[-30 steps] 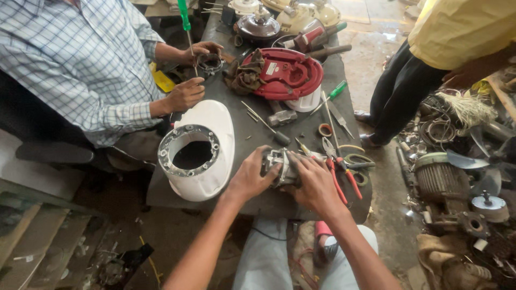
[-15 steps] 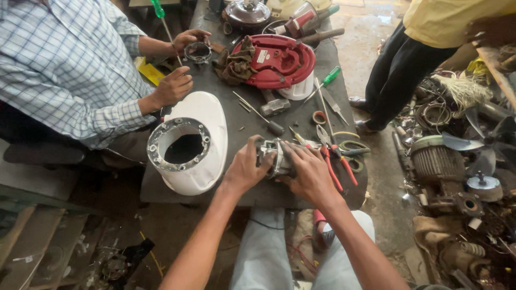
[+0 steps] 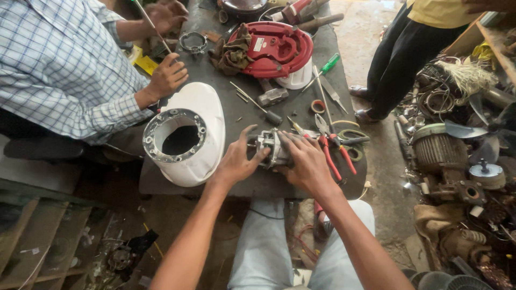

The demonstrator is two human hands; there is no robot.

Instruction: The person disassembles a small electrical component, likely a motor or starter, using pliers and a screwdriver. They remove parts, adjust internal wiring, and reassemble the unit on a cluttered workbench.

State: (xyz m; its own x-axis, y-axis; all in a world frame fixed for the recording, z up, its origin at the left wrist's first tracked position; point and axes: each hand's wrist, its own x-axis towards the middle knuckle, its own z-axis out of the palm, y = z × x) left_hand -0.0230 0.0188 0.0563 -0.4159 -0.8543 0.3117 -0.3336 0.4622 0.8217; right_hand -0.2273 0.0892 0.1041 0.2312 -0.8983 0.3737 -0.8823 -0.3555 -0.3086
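- Left hand (image 3: 236,161) and right hand (image 3: 306,164) both clamped on a small metal motor (image 3: 271,147), one hand per side, fingers wrapped over the top.
- Motor sits at the near edge of the dark table (image 3: 236,104), roughly centre, just right of the white housing (image 3: 201,131).
- White housing: oval shell lying on the table's near-left part, round opening with a grey metal ring facing up. Left hand is just beside its right flank; cannot tell if they touch.
- Red-handled pliers (image 3: 333,153) lie just right of the right hand, handles pointing to the near edge. Green-handled scissors (image 3: 352,142) next to them.
- Behind the motor: a screwdriver with dark handle (image 3: 258,104), lying diagonal, and a small grey metal block (image 3: 272,96).
- Red round housing (image 3: 277,48) at the far side of the table, a brown rag (image 3: 231,53) draped against its left edge. Green-handled screwdriver (image 3: 325,67) just right of it.
- Small roll of tape (image 3: 317,106) between the red housing and the pliers.
- Co-worker in a checked shirt (image 3: 59,64) seated at the left; one hand of theirs rests by the table's left edge, holding a thin rod (image 3: 153,27).
- Another person in black trousers (image 3: 406,53) stands at the far right.
- Floor on the right is piled with scrap motors (image 3: 443,153) and fan parts.
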